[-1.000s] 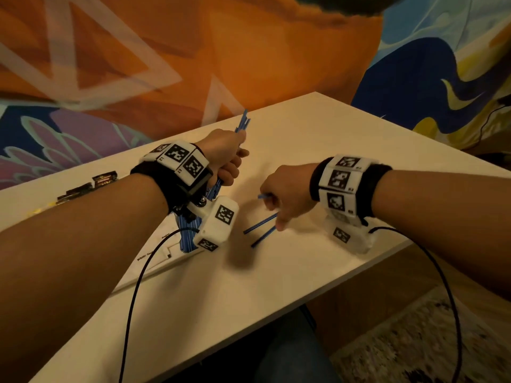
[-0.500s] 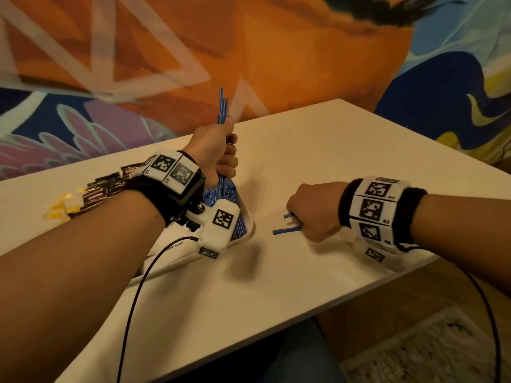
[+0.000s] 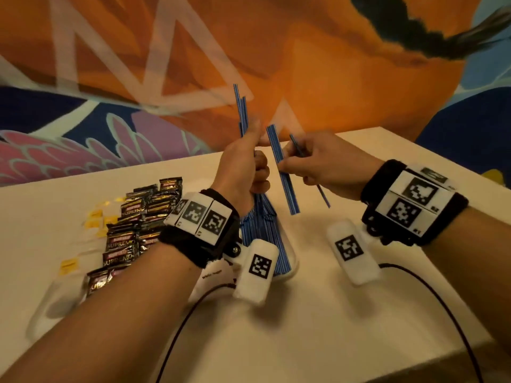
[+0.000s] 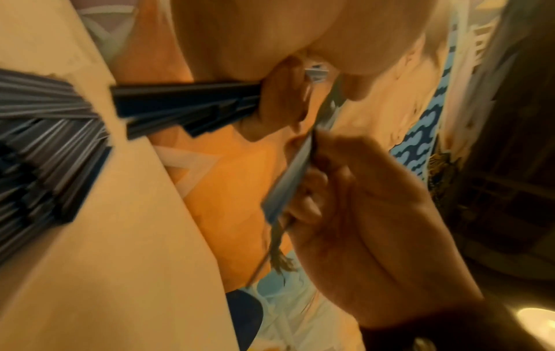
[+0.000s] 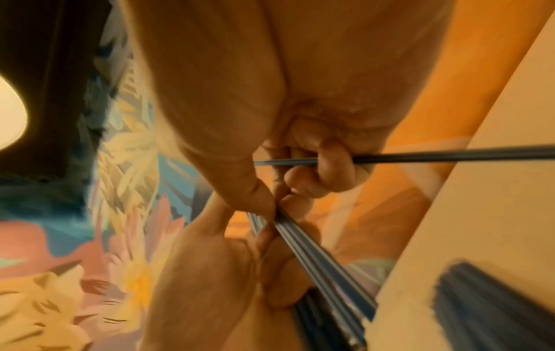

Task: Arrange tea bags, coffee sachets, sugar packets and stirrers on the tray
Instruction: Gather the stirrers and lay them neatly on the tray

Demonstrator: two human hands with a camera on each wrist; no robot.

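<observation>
Lifted off the table, my right hand [image 3: 326,164] now pinches loose stirrers [image 3: 283,172], passing them to my left hand [image 3: 243,161], fisted round the upright bundle [image 3: 240,111] over the tray [image 3: 293,261]; coffee sachets [image 3: 132,217] lie left.

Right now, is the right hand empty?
No, the right hand pinches a few thin blue striped stirrers and holds them up beside the left hand, which grips its own bundle.
</observation>
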